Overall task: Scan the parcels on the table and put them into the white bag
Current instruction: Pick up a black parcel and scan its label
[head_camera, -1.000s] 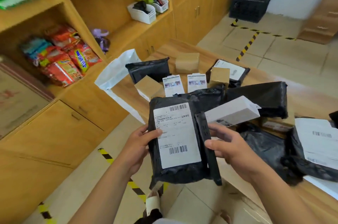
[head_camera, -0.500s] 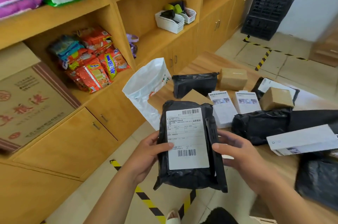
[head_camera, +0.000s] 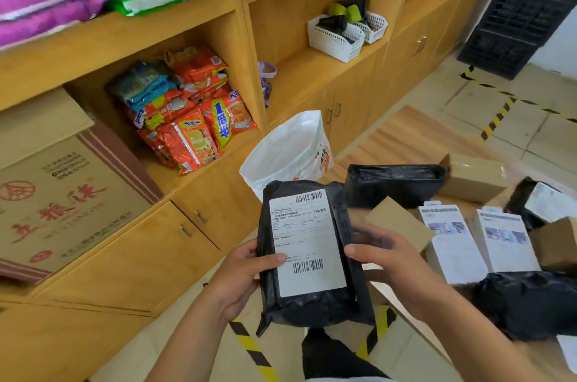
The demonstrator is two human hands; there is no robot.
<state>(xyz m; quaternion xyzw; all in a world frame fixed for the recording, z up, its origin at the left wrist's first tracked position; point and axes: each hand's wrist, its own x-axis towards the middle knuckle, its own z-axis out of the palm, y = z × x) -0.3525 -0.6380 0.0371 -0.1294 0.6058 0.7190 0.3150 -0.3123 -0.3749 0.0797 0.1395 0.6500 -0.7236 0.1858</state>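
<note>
A black plastic parcel with a white barcode label is upright in front of me, off the table's near-left edge. My left hand grips its left side, thumb on the label. My right hand holds a slim black scanner flat against the parcel's right side. The white bag stands open just behind the parcel, at the table's left end. On the wooden table lie another black parcel, brown boxes, two white boxes and a black bag parcel.
A wooden shelf unit fills the left side, holding snack packets, white baskets and a cardboard carton. Black crates are stacked at the far right. Yellow-black tape marks the tiled floor below my hands.
My view has swung left toward the shelves and the white bag. Both hands carried the black parcel and scanner leftward, off the pile of parcels, keeping the same grip.
</note>
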